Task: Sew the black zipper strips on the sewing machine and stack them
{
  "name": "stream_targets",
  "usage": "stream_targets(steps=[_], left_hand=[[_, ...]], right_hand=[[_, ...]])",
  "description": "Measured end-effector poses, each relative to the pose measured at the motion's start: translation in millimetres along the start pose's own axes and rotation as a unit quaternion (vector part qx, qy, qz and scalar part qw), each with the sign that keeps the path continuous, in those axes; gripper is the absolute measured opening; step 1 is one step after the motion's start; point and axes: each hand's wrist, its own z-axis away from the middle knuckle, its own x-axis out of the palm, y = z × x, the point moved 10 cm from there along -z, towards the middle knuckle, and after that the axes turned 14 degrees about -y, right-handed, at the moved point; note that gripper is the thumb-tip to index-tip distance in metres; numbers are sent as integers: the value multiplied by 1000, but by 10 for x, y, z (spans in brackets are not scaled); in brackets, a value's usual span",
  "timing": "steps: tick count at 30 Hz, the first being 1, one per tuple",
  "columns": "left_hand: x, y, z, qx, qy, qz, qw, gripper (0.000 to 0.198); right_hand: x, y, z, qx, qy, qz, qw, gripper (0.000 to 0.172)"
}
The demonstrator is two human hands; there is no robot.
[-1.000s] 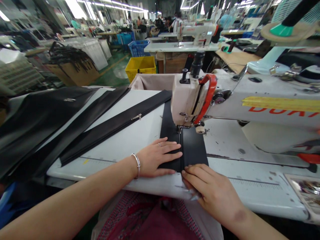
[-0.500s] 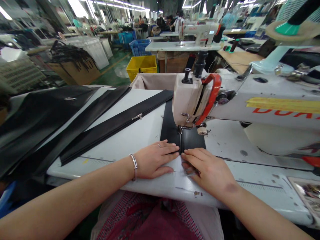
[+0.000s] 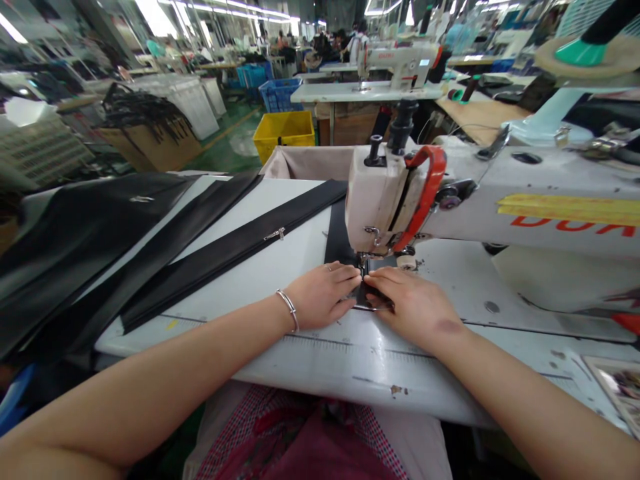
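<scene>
A black leather-like panel (image 3: 339, 235) lies under the needle and presser foot (image 3: 363, 260) of a white sewing machine (image 3: 373, 193). A dark seam or zipper line runs along it toward me, partly covered by my fingers. My left hand (image 3: 325, 293), with a bracelet at the wrist, rests open on the panel's left side, fingers stretched toward the foot. My right hand (image 3: 413, 303) is opposite, its fingers extended on the panel just right of the seam line, thumb below them. Both sets of fingertips are close to the presser foot. Hands hide much of the panel's near end.
A folded black strip with a zipper (image 3: 235, 250) lies on the white table (image 3: 295, 260) at left, beside larger black pieces (image 3: 100, 220). Behind are a yellow crate (image 3: 284, 130), a blue basket (image 3: 280, 95) and another sewing machine (image 3: 400, 63). A small tray (image 3: 617, 380) sits at right.
Both hands have moved forward, closer to the presser foot. The panel has slid away from me under the needle, with its near edge now visible between my hands.
</scene>
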Motion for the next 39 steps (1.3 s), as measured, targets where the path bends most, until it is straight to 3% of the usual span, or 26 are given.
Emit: stream_targets(steps=[9,23,28,31,34,36,39], left_hand=[[6,-139,-68,-34,18,20,999,38],[50,-118,-16,-56,11,17,998,40],[58,-116,-19,-67,3,3,998,42],[74,-430,206,-99,-39,4,994,50],[-45,-1107,805,-281,-35,-20,959,54],[-142,-1402,1217,-376,-17,-32,926,53],[-159,-1385,1374,-392,-26,-34,919,49]], right_hand=[[64,225,-170,92,-39,40,994,38],[120,125,-88,98,-11,40,994,43],[128,212,-143,106,-12,31,994,40],[97,302,-77,79,-17,17,997,39],[79,232,108,61,13,-3,998,38],[78,-32,218,44,56,-24,997,34],[159,-834,217,-48,74,-77,993,36]])
